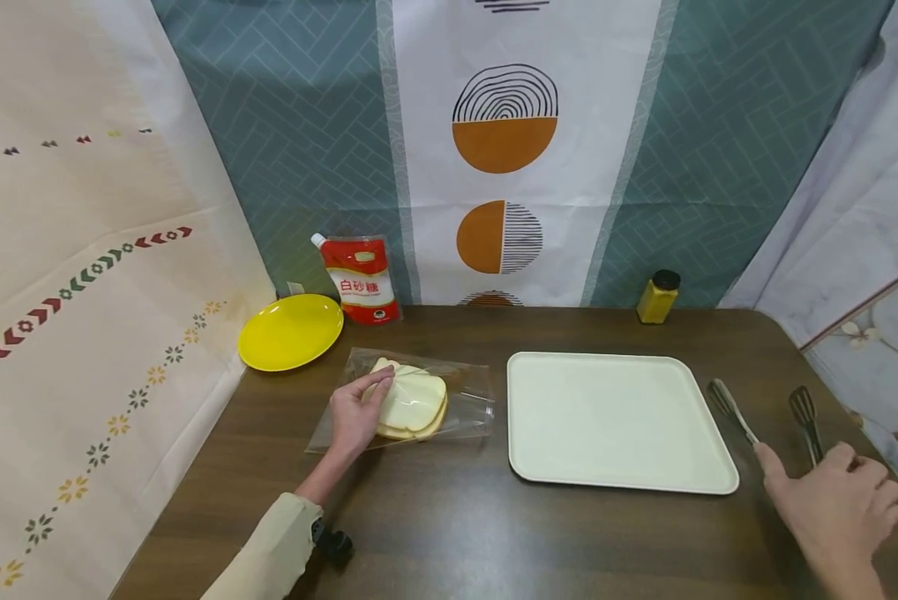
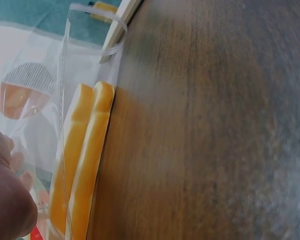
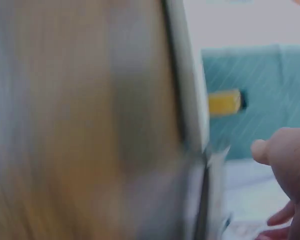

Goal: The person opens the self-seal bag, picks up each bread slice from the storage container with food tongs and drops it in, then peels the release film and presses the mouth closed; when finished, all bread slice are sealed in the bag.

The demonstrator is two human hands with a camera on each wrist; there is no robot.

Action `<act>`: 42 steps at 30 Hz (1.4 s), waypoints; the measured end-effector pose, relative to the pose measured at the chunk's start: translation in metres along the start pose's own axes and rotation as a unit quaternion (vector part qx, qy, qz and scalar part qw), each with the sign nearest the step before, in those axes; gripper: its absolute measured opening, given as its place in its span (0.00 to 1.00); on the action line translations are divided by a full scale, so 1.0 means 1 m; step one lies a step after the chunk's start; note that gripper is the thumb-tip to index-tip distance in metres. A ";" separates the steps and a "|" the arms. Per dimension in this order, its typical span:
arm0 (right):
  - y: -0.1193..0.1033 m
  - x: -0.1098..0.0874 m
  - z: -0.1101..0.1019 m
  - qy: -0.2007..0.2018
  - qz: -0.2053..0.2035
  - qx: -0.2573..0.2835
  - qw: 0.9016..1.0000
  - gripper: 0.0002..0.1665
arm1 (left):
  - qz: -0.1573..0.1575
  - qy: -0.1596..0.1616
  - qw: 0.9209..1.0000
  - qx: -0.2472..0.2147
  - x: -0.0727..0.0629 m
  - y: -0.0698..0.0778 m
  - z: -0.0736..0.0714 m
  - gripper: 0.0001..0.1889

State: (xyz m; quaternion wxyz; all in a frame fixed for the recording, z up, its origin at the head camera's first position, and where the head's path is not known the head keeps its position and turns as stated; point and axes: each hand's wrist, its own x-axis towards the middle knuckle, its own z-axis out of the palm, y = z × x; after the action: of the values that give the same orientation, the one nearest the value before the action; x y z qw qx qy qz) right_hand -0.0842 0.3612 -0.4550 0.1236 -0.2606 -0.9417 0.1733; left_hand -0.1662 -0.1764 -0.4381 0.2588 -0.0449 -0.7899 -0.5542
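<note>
- Pinching lightly at the left hand (image 1: 355,417), apparently on the clear, glossy plastic bag (image 1: 470,407), near the upper left of 2 stacked, cream-white bread slices with golden crusts (image 1: 416,402).
- Flat inside the bag, on the dark brown wooden table (image 1: 449,525), left of the rectangular off-white tray (image 1: 617,425).
- Relaxed and loosely bent at the right hand (image 1: 839,508), with no grasp visible, just beside the slim silver-grey utensil (image 1: 732,410) and the black slotted whisk (image 1: 804,414).
- To handle well: lift film rather than bread, keep fingertip pressure low to avoid denting, and hold both slices level.
- Best steadied, probably, by bringing the right hand over to the bag's far end.
- Impossible to tell: film alone in that pinch, or slice edge too.
- Hidden behind the right hand: lower part of the whisk handle.
- Badly blurred in the right wrist view; cut off at left in the left wrist view, most of the left hand.
</note>
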 end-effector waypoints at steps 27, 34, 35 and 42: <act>-0.248 -0.166 0.084 -0.378 0.008 0.614 0.692 0.28 | -0.012 0.000 1.000 0.014 0.006 -0.038 0.005 0.07; -0.277 -0.177 0.100 -0.353 0.040 0.642 0.679 0.39 | -0.003 0.002 1.000 0.012 0.006 -0.038 0.006 0.06; -0.280 -0.178 0.102 -0.350 0.047 0.647 0.675 0.41 | -0.002 0.002 1.000 0.012 0.006 -0.039 0.006 0.06; -0.294 -0.179 0.111 -0.345 0.103 0.676 0.643 0.39 | 0.010 -0.002 1.000 0.009 0.005 -0.040 0.007 0.07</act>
State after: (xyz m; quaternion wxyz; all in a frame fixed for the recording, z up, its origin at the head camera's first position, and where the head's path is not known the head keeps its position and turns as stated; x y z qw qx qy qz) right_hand -0.1022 0.0003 -0.4666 -0.0874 -0.1215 -0.5041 0.8506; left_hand -0.1869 -0.1859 -0.4716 0.2632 -0.0511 -0.7950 -0.5442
